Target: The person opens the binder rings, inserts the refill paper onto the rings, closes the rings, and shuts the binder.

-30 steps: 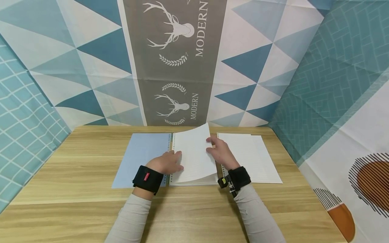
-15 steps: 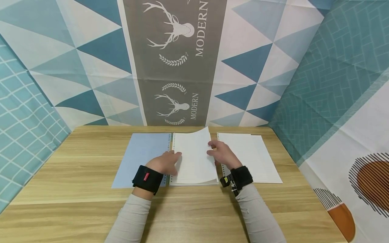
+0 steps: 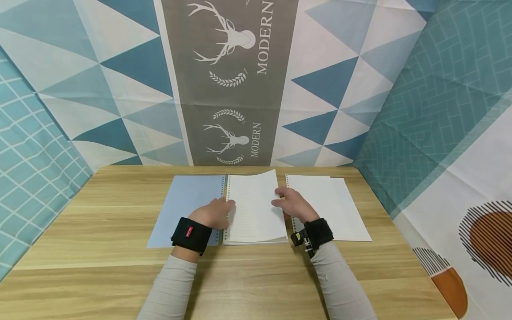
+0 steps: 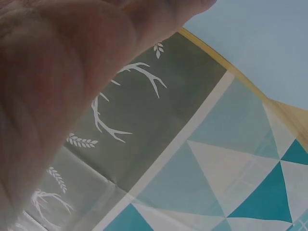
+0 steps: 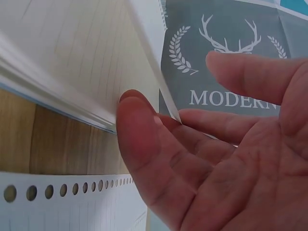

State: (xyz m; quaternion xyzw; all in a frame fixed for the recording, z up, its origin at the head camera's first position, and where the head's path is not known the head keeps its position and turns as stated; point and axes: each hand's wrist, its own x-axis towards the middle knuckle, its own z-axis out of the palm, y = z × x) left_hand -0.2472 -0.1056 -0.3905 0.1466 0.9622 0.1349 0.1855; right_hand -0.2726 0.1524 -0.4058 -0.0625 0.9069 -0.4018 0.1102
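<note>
A stack of ruled, hole-punched loose-leaf paper (image 3: 250, 213) lies mid-table, its top page (image 3: 260, 195) raised along the right side. My right hand (image 3: 294, 204) holds that page's edge between thumb and fingers; in the right wrist view the page edge runs down between the thumb (image 5: 137, 134) and the other fingers. On the stack's punched left margin rests my left hand (image 3: 212, 213), fingers loosely bent and reaching over the holes. Beneath its wrist spreads a light blue punched cover (image 3: 180, 195). The left wrist view shows mostly the palm side of this hand (image 4: 62, 62).
More punched ruled sheets (image 3: 340, 209) lie to the right, slightly fanned, partly under my right wrist. All the paper is on a wooden table (image 3: 248, 275). Behind its far edge hangs a patterned cloth (image 3: 236, 102) with deer heads.
The raised page has come down closer to the stack, its far corner lower. My right hand has shifted slightly nearer and outward. My left hand has drawn back a little to the left.
</note>
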